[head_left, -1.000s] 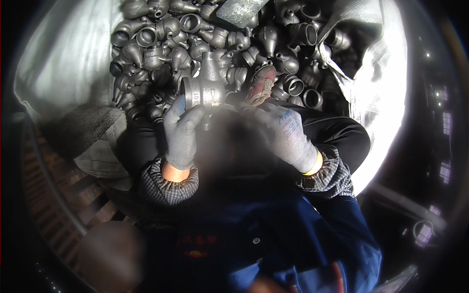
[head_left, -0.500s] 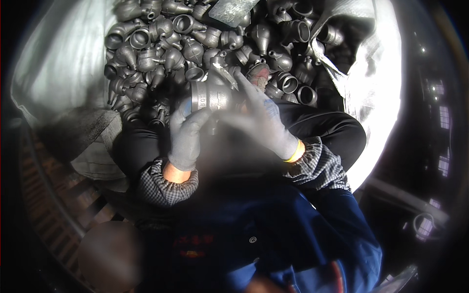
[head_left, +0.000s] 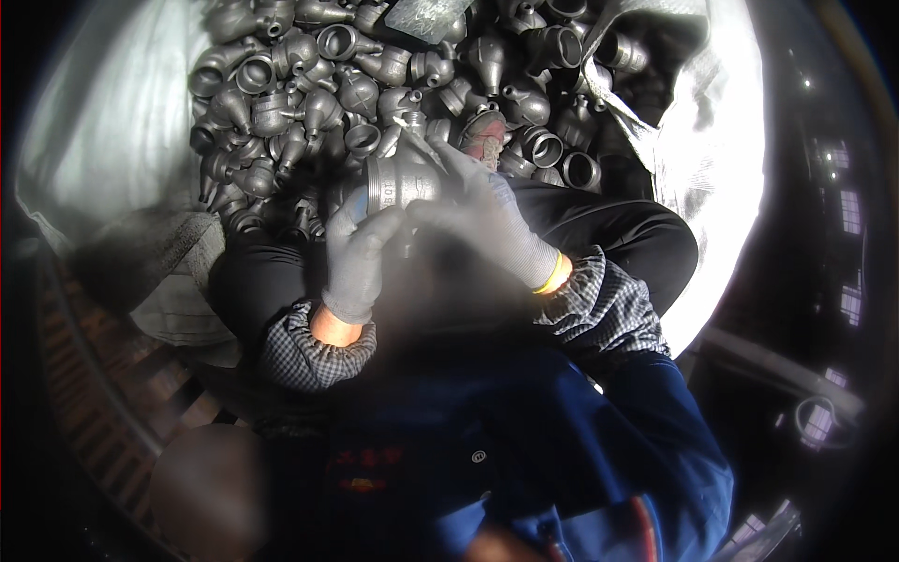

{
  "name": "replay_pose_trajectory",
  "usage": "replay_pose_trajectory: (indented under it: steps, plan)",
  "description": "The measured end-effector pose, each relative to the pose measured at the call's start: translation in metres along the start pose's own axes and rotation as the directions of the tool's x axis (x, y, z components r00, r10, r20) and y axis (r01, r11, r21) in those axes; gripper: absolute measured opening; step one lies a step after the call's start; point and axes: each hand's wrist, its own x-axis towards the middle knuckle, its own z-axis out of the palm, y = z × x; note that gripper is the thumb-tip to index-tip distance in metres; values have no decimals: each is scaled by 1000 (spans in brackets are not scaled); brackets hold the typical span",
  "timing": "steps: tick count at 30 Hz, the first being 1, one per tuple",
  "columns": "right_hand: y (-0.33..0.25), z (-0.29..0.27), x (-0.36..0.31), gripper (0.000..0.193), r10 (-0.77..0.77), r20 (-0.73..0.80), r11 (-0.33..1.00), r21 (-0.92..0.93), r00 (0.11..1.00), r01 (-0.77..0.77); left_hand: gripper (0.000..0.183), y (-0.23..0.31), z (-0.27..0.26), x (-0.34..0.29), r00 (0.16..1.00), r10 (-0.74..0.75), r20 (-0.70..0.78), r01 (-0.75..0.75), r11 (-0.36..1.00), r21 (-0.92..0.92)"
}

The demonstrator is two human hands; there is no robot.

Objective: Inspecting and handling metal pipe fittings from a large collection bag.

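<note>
Both hands are on one fitting, a grey cast metal piece with a flanged collar, and I see it held up just in front of the pile, above my lap. Left hand, in a grey knit glove, grips it from below and on the left, fingers curled up around the collar end. Right hand, same kind of glove with a yellow cuff band, lies over the top and right side, fingers spread across the body. So the hands are close together, both clamped on the same piece, nearly touching each other. Part of the fitting and the right palm are blurred, so I can't tell what the far end looks like. Pile is many similar dark grey castings, bell-shaped, open mouths pointing all ways, heaped on a white sack that spreads out left and right. Some castings lie right up against my black trouser legs. One shoe tip, reddish, shows just beyond the right fingers, in among the castings. Checked sleeve covers sit at both wrists, blue jacket below them. Left of the knee, a crumpled grey cloth lies on the floor beside the sack.
</note>
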Motion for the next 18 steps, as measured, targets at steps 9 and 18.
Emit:
replay_pose_trajectory:
  steps: [9, 18]
  plan:
    - [8, 6, 3, 80, 100, 14, 943, 317, 995, -100, 19, -3, 3, -2, 998, 45, -36, -44, 999, 23]
    - [5, 1, -1, 71, -57, 0, 988, 141, 998, 57, 26, 2, -3, 2, 999, -31, -7, 31, 999, -21]
